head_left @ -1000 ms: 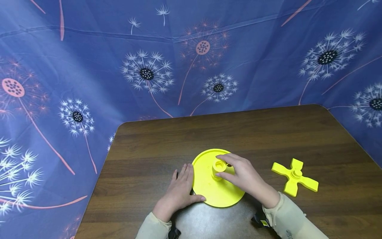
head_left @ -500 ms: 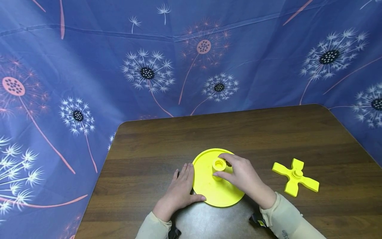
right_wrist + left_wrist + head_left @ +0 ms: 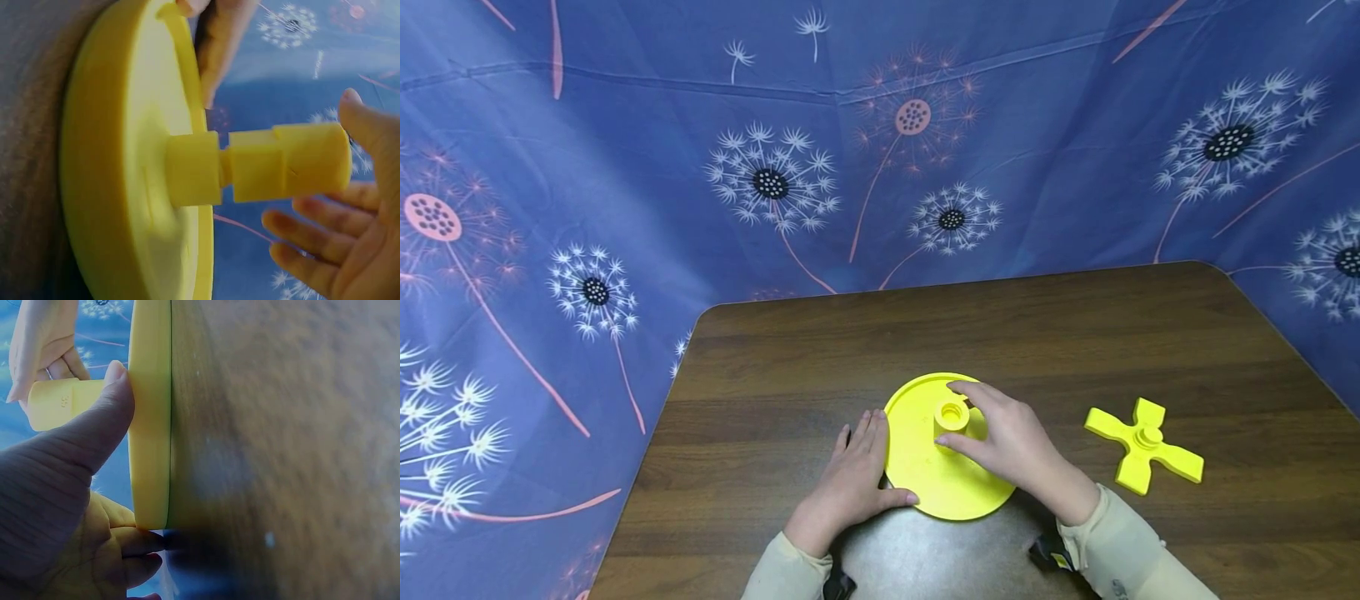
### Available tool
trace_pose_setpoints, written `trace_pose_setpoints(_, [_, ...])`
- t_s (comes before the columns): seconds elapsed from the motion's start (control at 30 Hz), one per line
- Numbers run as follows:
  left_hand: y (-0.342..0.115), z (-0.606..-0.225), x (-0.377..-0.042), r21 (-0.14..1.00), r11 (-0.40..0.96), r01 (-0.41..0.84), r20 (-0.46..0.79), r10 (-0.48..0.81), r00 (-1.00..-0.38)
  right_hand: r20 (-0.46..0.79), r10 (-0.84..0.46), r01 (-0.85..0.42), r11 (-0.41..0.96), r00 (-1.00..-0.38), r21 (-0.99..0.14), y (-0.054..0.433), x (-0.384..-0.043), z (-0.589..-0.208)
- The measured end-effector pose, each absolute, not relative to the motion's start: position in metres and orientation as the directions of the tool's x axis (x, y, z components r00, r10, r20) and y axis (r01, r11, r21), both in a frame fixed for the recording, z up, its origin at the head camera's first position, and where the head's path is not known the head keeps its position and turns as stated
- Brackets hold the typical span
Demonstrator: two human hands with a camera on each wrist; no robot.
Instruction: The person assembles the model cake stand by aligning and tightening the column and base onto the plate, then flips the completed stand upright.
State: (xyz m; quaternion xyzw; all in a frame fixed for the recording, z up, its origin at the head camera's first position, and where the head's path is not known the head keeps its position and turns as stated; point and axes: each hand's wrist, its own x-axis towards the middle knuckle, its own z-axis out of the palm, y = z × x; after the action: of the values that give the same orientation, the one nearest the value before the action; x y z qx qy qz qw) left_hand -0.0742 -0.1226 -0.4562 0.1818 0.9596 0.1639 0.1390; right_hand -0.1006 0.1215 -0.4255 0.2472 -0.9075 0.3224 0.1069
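Fingers straight, my left hand (image 3: 855,479) lies along the edge of a yellow disc (image 3: 925,479) on a brown wood-grain table (image 3: 812,354), thumb on the near rim. My right hand (image 3: 1018,437), thumb and fingers spread, stands around an upright yellow cylinder (image 3: 294,162) at the disc's middle; the right wrist view shows me the thumb tip apart from it, though I cannot tell whether a fingertip touches. A narrow neck shows between cylinder and the disc's collar (image 3: 194,169). At right, a four-armed yellow piece (image 3: 1142,446) lies flat, apart from the disc. Dandelion-print blue cloth (image 3: 1060,192) hangs behind.
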Motion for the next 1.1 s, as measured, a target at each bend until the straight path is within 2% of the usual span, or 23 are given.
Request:
trace_pose_setpoints(0.23, [-0.123, -0.456, -0.075, 0.368, 0.881, 0.298, -0.213, 0.392, -0.895, 0.262, -0.517, -0.534, 0.493, -0.815, -0.687, 0.134, -0.106, -0.422])
trace_pose_setpoints(0.43, [-0.123, -0.455, -0.074, 0.376, 0.878, 0.297, -0.214, 0.394, -0.894, 0.24, -0.519, -0.509, 0.472, -0.82, -0.719, 0.138, -0.108, -0.424])
trace_pose_setpoints(0.67, [-0.123, -0.456, -0.074, 0.378, 0.877, 0.298, -0.211, 0.395, -0.894, 0.279, -0.449, -0.496, 0.493, -0.849, -0.715, 0.135, -0.105, -0.428])
trace_pose_setpoints(1.1, [-0.122, -0.455, -0.072, 0.396, 0.864, 0.311, -0.188, 0.408, -0.893, 0.433, -0.325, -0.536, 0.61, -0.841, -0.583, 0.122, -0.098, -0.435])
